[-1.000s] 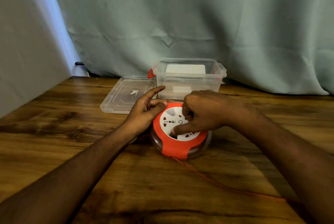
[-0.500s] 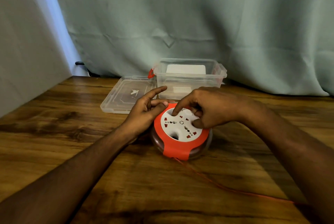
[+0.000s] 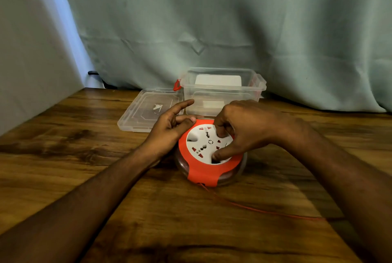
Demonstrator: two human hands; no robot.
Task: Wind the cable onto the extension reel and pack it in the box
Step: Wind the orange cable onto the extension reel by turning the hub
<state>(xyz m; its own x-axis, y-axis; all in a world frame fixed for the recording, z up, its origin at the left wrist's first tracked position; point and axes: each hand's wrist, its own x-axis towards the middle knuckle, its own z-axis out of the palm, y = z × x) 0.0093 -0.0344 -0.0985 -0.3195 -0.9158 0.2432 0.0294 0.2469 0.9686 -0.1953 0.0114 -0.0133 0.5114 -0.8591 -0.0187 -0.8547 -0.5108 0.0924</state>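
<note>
At frame centre on the grained wooden desk (image 3: 63,156), the flat clear lid (image 3: 146,112) lies left; the left hand (image 3: 169,129) cups the round orange-and-white reel (image 3: 209,156), the right hand's (image 3: 244,129) fingers pinch its smooth socket face. The thin orange cable (image 3: 254,209) trails right; the clear box (image 3: 222,90) stands behind.

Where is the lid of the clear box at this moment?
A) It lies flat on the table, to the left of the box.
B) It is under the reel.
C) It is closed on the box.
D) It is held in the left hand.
A: the lid lies flat on the table just left of the open box, and neither hand holds it.
</note>
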